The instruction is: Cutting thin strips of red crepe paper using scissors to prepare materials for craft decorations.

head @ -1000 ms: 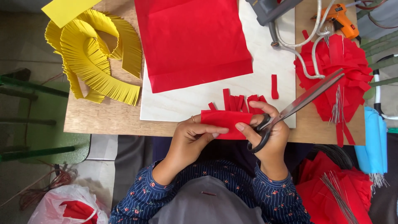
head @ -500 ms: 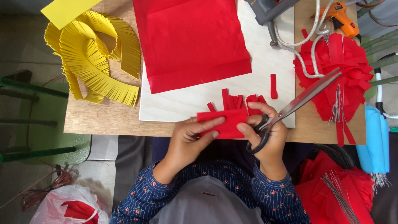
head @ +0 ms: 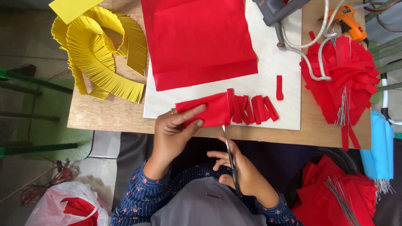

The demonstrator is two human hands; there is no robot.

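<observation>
From my remote feed, left to right: curled yellow fringed paper [head: 100, 54] lies at the desk's [head: 109, 115] left end, beside a white board [head: 268, 71] carrying a large red sheet [head: 197, 39]. My left hand [head: 173, 129] pinches a folded red paper strip [head: 209, 109] at the board's near edge, its right half already slit into fringes. My right hand [head: 243, 173] is closed around the handles of scissors [head: 229, 159], whose blades point up at the strip's lower edge. Farther right sit a red fringed pompom [head: 347, 79], an orange glue gun [head: 349, 23] and blue paper [head: 379, 146].
</observation>
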